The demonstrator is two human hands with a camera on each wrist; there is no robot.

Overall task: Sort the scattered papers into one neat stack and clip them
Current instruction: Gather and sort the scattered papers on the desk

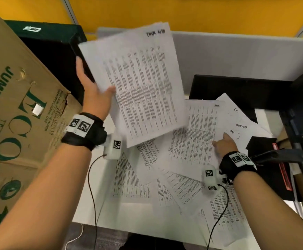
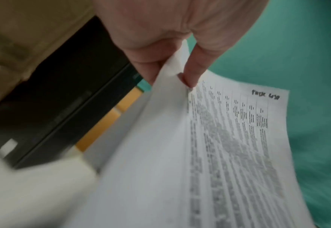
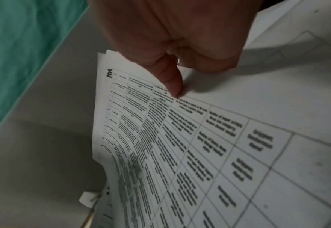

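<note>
My left hand [image 1: 94, 94] holds a small sheaf of printed papers [image 1: 138, 82] raised above the desk, thumb on the top sheet and fingers behind it. In the left wrist view the thumb [image 2: 191, 72] pinches the sheaf's edge [image 2: 229, 146]. My right hand [image 1: 224, 143] pinches the edge of a printed sheet [image 1: 194, 134] lying on the white desk [image 1: 129, 217]; the right wrist view shows the thumb [image 3: 172, 83] on that sheet [image 3: 180, 138], whose edge lifts. Several more printed sheets [image 1: 132, 177] lie scattered and overlapping across the desk. No clip is in view.
A large cardboard box [image 1: 15, 112] stands at the left, with a dark bin [image 1: 53, 51] behind it. A black flat object [image 1: 237, 89] lies at the back right, and dark equipment [image 1: 302, 123] rises at the right edge. A grey partition [image 1: 237, 55] backs the desk.
</note>
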